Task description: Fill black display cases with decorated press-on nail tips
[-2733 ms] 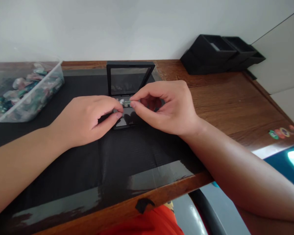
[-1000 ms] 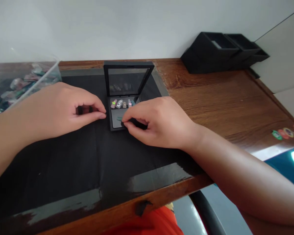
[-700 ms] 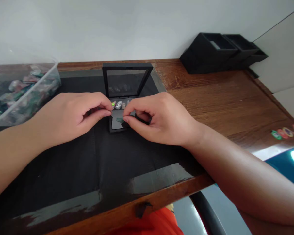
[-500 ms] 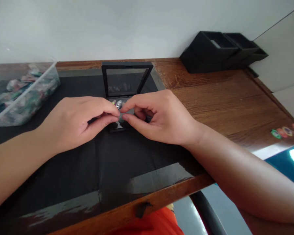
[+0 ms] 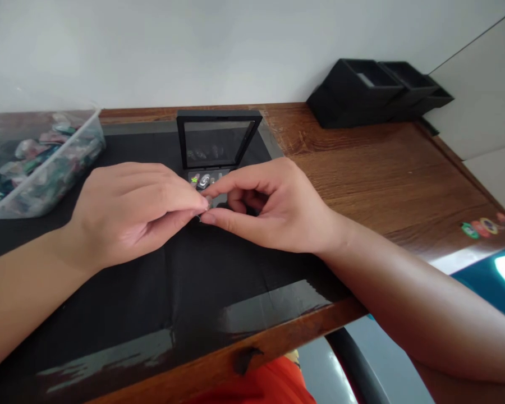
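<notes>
Both hands meet at the front of an open black display case (image 5: 219,114) whose clear-windowed lid stands up. Several small decorated press-on nails (image 5: 204,180) lie in its base, one with a yellow-green star and one with silver swirls. Between my fingertips is a small, translucent piece that looks like a press-on nail (image 5: 209,200), mostly covered by the fingers. My left hand (image 5: 137,210) pinches it from the left, thumb under the forefinger. From the right, my right hand (image 5: 273,205) pinches at it with thumb and forefinger, the other fingers curled. The front of the case is hidden.
A clear plastic bin (image 5: 73,163) full of small wrapped pieces stands at the left. Black open boxes (image 5: 362,92) sit at the back right against the wall. Round stickers (image 5: 480,228) are on the wooden tabletop (image 5: 374,174). A black mat (image 5: 219,275) lies under my hands.
My fingertips have come together and slightly nearer to me, now meeting on the small piece. More of the nails in the case show. The view has shifted slightly.
</notes>
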The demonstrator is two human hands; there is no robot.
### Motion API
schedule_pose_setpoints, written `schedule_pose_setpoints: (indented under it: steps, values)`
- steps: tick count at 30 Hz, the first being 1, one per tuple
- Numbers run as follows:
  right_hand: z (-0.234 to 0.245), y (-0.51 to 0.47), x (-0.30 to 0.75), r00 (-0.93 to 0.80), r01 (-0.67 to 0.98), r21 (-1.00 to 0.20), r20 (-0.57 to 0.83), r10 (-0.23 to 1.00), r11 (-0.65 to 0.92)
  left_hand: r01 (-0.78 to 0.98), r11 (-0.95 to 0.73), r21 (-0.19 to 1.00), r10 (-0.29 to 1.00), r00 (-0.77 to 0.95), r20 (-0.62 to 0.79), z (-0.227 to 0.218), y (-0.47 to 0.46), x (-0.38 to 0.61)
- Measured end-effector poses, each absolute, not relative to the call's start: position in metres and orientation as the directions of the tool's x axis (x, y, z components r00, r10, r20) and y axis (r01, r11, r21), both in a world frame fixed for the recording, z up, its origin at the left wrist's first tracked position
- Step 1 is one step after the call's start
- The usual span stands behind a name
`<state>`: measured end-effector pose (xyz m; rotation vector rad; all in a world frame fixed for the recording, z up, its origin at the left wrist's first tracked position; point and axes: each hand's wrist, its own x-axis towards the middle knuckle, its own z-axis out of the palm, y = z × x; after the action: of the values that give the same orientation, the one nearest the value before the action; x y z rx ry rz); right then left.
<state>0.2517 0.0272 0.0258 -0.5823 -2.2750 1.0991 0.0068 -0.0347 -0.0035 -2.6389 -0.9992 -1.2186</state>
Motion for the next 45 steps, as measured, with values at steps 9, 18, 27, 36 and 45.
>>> schedule_pose_setpoints:
  steps: [9, 18, 27, 36, 45]
  values:
    - [0.035, 0.02, 0.252, -0.736, 0.206, -0.797, 0.256, 0.627, 0.567, 0.578, -0.799, 0.164, 0.514, 0.516, 0.685, 0.002, -0.031, 0.002]
    - [0.026, 0.024, 0.254, -0.704, 0.211, -0.707, 0.369, 0.607, 0.675, 0.763, -0.541, 0.354, 0.766, 0.274, 0.581, -0.009, -0.037, 0.0]
    - [0.027, 0.022, 0.253, -0.727, 0.159, -0.769, 0.332, 0.6, 0.619, 0.735, -0.628, 0.256, 0.703, 0.395, 0.592, 0.001, -0.033, 0.003]
    - [0.032, 0.021, 0.26, -0.693, 0.292, -0.44, 0.515, 0.505, 0.849, 0.283, -0.481, 0.83, 0.877, 0.164, 0.452, -0.003, -0.046, 0.018]
    - [0.032, 0.026, 0.262, -0.815, 0.251, -0.387, 0.41, 0.41, 0.887, 0.504, -0.404, 0.763, 0.903, 0.088, 0.42, 0.0, -0.048, 0.026]
